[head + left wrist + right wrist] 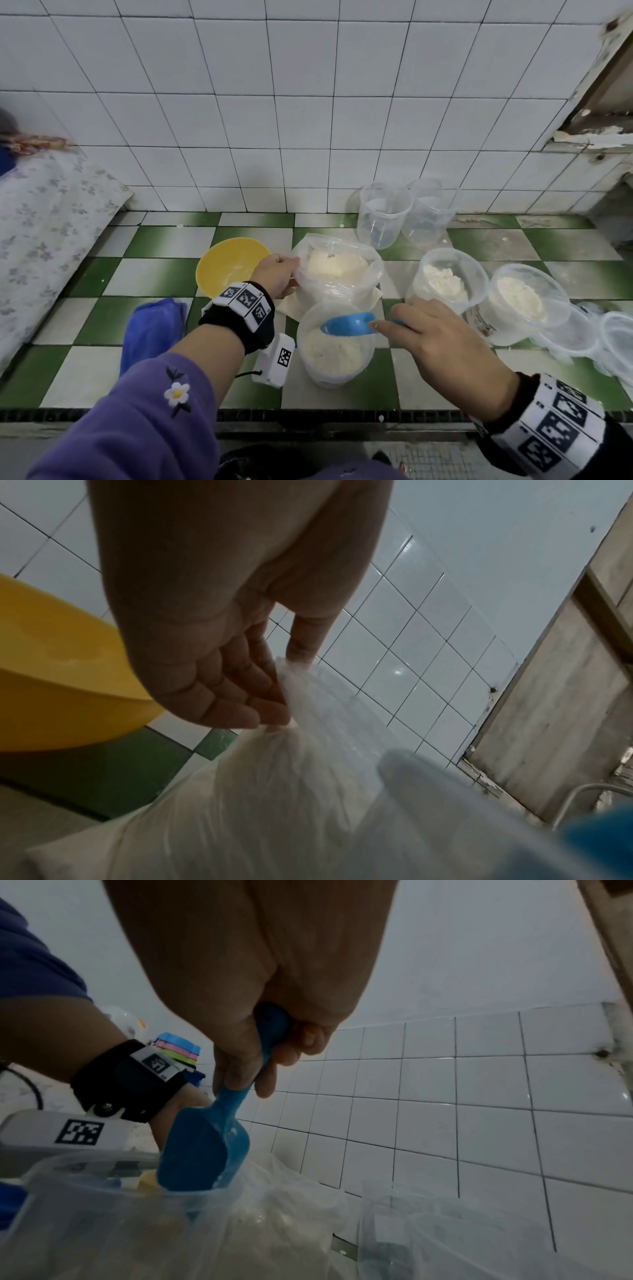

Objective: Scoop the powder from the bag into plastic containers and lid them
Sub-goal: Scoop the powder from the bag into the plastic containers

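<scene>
Presently, the left hand (pixel 275 275) pinches the bag (pixel 337 270) rim open on the desk (pixel 479 380). Right hand (pixel 442 337), fingers (pixel 236 1066) clamped on the scoop (pixel 349 323), empties it over the near container (pixel 334 346). Filling step; next, dip into the bag again.

A green-and-white checkered tiled counter (pixel 144 274) carried everything; a clear bag (pixel 337 274) of pale powder sat near its centre on a cream cloth (pixel 371 297); at the bag's nine o'clock stood a yellow bowl (pixel 229 265); at six, a part-filled container (pixel 334 349); at eight, a blue cloth (pixel 150 329); at one, two empty tubs (pixel 404 214); at three, two powder-filled containers (pixel 486 291); at four, clear lids (pixel 589 332).
</scene>
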The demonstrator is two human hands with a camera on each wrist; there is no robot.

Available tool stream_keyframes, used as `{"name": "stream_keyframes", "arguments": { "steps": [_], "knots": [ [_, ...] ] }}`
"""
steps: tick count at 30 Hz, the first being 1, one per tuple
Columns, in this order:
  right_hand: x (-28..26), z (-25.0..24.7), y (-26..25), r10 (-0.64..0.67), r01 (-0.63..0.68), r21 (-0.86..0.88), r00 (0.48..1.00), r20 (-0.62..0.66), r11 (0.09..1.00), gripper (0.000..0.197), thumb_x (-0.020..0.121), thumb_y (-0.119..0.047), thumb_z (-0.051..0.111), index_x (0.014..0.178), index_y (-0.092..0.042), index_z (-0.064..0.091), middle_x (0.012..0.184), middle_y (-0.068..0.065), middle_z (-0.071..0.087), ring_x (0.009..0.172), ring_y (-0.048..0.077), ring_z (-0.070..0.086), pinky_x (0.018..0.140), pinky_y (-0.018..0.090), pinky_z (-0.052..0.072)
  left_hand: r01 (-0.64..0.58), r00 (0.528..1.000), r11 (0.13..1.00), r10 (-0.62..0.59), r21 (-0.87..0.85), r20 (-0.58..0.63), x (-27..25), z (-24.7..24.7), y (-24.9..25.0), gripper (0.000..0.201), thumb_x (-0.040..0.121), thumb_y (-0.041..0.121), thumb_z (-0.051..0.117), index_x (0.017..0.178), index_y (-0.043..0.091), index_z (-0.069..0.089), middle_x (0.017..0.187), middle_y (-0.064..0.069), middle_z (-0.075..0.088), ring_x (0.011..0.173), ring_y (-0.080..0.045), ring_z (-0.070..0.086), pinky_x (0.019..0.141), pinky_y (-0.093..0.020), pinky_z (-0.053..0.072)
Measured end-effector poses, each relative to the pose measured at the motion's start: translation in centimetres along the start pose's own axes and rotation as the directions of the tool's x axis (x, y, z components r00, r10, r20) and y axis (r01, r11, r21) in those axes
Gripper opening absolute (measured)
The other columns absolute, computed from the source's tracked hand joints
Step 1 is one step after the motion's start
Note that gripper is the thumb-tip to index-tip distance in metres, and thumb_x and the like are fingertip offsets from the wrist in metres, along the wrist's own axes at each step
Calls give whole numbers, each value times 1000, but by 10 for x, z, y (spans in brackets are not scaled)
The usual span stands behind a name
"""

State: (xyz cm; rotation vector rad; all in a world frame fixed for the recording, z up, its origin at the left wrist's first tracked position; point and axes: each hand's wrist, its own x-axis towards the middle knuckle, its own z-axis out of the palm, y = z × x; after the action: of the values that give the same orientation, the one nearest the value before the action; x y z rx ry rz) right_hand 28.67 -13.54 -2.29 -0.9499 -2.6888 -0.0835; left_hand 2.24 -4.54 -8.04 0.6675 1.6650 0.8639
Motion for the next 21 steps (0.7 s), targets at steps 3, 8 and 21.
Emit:
{"name": "stream_keyframes", "arguments": {
  "steps": [3, 8, 21],
  "knots": [
    [-3, 2, 9, 165, -157, 227, 986, -15, 961, 37, 81, 0, 55, 111, -17, 69, 86, -9, 57, 78, 7, 49, 72, 16, 37, 16, 1000, 1000, -16, 4, 8, 0, 0, 1, 21, 95, 27, 56, 79, 15, 51, 68, -3, 53, 55, -15, 48, 53, -27, 41],
    [10, -20, 26, 521, -514, 606, 833, 185, 607, 30, 90, -11, 60, 96, -40, 67, 75, -21, 62, 77, 0, 56, 68, 6, 39, 57, 998, 998, -57, -4, -1, 4, 1, 0, 29, 94, 33, 58, 71, 15, 54, 65, -3, 50, 56, -17, 44, 54, -28, 39],
    [102, -2, 47, 176, -63, -268, 890, 421, 961, 29, 89, -6, 47, 115, -13, 59, 102, 4, 56, 93, 22, 51, 77, 30, 37, 221, 968, 975, -220, 5, 119, 7, 5, -3, 28, 100, 35, 47, 115, 11, 45, 130, -17, 46, 104, -52, 58, 71, -67, 53]
  ]
}}
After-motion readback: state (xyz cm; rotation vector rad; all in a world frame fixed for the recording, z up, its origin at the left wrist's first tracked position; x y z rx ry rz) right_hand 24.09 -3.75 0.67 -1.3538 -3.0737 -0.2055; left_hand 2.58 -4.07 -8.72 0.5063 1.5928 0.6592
